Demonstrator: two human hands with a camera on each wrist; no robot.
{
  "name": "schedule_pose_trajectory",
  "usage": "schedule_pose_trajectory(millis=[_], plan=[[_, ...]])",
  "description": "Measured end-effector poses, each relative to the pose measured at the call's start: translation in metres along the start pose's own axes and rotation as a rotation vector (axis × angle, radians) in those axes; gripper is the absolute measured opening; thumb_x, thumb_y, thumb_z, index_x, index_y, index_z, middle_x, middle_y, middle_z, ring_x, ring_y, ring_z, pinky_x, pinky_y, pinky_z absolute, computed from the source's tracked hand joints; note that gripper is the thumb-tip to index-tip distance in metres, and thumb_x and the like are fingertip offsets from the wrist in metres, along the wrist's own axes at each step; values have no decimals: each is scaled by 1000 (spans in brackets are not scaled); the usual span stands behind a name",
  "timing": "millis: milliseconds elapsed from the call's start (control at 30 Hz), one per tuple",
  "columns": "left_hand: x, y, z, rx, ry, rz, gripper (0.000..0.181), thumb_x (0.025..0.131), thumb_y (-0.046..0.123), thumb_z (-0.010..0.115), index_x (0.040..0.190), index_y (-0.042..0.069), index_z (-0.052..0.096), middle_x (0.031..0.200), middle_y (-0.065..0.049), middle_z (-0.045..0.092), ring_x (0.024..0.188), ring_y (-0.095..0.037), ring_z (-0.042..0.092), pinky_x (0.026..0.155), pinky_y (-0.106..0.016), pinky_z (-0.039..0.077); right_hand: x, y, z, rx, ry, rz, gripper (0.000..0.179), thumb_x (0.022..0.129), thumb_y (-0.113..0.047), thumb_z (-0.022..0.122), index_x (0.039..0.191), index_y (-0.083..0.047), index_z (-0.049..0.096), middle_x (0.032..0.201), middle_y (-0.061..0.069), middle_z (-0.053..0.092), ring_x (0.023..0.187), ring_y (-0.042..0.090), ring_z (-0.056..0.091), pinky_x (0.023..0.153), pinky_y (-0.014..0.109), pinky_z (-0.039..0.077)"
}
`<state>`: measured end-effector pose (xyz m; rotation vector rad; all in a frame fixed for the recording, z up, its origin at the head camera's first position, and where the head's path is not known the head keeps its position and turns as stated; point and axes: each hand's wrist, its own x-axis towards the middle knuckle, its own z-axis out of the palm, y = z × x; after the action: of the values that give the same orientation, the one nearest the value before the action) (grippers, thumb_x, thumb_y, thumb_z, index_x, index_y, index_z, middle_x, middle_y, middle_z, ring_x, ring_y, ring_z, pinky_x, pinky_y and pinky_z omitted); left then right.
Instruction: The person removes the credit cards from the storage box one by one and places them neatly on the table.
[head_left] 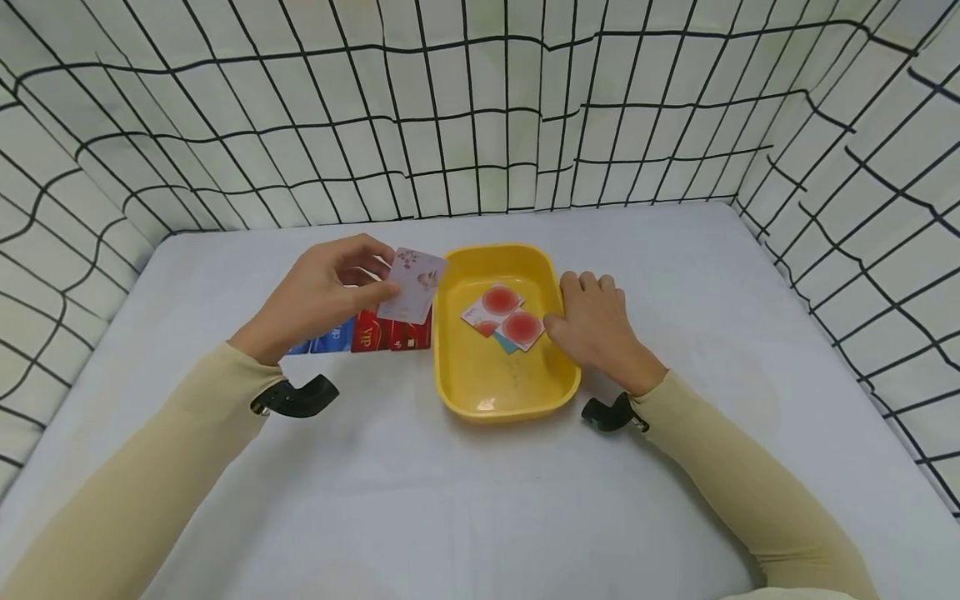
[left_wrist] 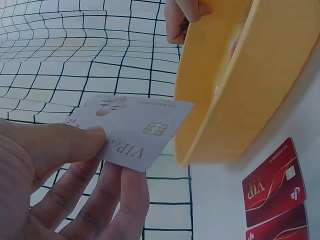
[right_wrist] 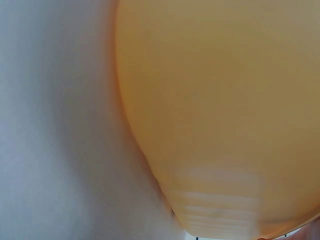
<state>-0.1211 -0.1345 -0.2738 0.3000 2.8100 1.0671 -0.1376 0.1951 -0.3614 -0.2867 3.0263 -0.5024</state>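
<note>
In the head view, the left hand [head_left: 318, 287] pinched a pale card [head_left: 411, 287] between thumb and fingers. The card was tilted, its upper right corner overlapping the left rim of a yellow tray [head_left: 487, 400]; whether they touched could not be told. The right hand [head_left: 597, 323] gripped the tray's right rim, with its thumb toward the inside. Cards with round red patterns [head_left: 521, 329] lay overlapping in the tray, a bit of blue card [head_left: 505, 342] showing beneath them. Left of the tray, red cards [head_left: 371, 333] and blue cards [head_left: 332, 338] lay in a row on the white counter [head_left: 450, 508], partly hidden by the left hand and its card.

In the left wrist view, the thumb pressed on the card's upper face, which bore "VIP" lettering and a gold chip, with fingers underneath. Two red cards lay flat near the tray.

In the right wrist view, the tray's outer wall filled most of the picture, beside the pale counter; the right hand's grip could not be told there.
</note>
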Motion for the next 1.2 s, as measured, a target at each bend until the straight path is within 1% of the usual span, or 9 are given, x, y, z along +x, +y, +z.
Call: schedule_pose_trajectory(millis=[67, 167, 367, 467, 567, 700, 867, 1033, 1200], plan=[[-2, -4, 0, -23, 3, -13, 40, 97, 34, 71, 133, 20, 62, 131, -10, 68, 116, -29, 69, 99, -49, 60, 0, 1, 0, -3, 1, 5, 36, 91, -29, 48, 115, -3, 50, 99, 14, 49, 98, 33, 39, 81, 43, 31], [-5, -10, -1, -62, 1, -34, 40, 97, 35, 71, 132, 20, 61, 129, -8, 69, 114, -26, 69, 96, -41, 61, 0, 1, -1, -2, 0, 12, 36, 91, -29, 47, 115, -3, 50, 99, 14, 48, 98, 33, 39, 81, 43, 31], [-9, -24, 3, -136, -8, -78, 45, 96, 38, 73, 135, 19, 59, 129, -8, 69, 116, -25, 70, 95, -37, 62, 0, 1, -2, 8, -4, 19, 34, 91, -29, 47, 113, -3, 50, 98, 14, 48, 96, 33, 38, 79, 42, 29], [-11, -33, 8, -199, -15, -92, 48, 95, 39, 74, 135, 17, 59, 128, -8, 68, 114, -22, 71, 89, -27, 62, 0, 1, -1, 11, -3, 19, 33, 91, -29, 47, 112, -4, 50, 97, 14, 48, 96, 33, 38, 79, 42, 29], [-13, -42, 12, -289, -31, -101, 47, 95, 34, 74, 134, 14, 58, 123, -8, 68, 104, -15, 73, 84, -22, 62, 0, 1, 0, 12, -3, 14, 33, 91, -29, 47, 112, -3, 50, 97, 14, 48, 96, 33, 38, 79, 42, 29], [-15, -55, 18, -398, -58, -125, 46, 95, 25, 75, 133, 8, 54, 116, -5, 67, 92, -11, 75, 83, -24, 63, 1, 2, 1, 13, -1, 10, 34, 91, -29, 47, 112, -3, 50, 97, 14, 48, 97, 33, 38, 79, 42, 29], [-18, -68, 28, -477, -78, -156, 48, 94, 17, 76, 132, 3, 53, 110, -2, 66, 91, -13, 75, 83, -27, 64, 0, 2, 1, 16, 5, 4, 32, 90, -28, 47, 111, -4, 49, 96, 14, 47, 96, 33, 38, 78, 42, 28], [-20, -77, 39, -505, -92, -164, 48, 92, 16, 78, 131, 2, 53, 106, 0, 67, 90, -14, 73, 82, -29, 65, -1, 2, 1, 14, 9, -3, 31, 90, -28, 46, 110, -4, 49, 95, 14, 47, 95, 33, 37, 78, 41, 27], [-22, -82, 48, -519, -118, -173, 51, 91, 16, 78, 131, 0, 52, 108, -6, 65, 89, -16, 72, 81, -30, 65, -1, 1, 1, 8, 5, 2, 31, 90, -28, 47, 110, -4, 49, 96, 14, 47, 96, 33, 38, 78, 41, 28]])
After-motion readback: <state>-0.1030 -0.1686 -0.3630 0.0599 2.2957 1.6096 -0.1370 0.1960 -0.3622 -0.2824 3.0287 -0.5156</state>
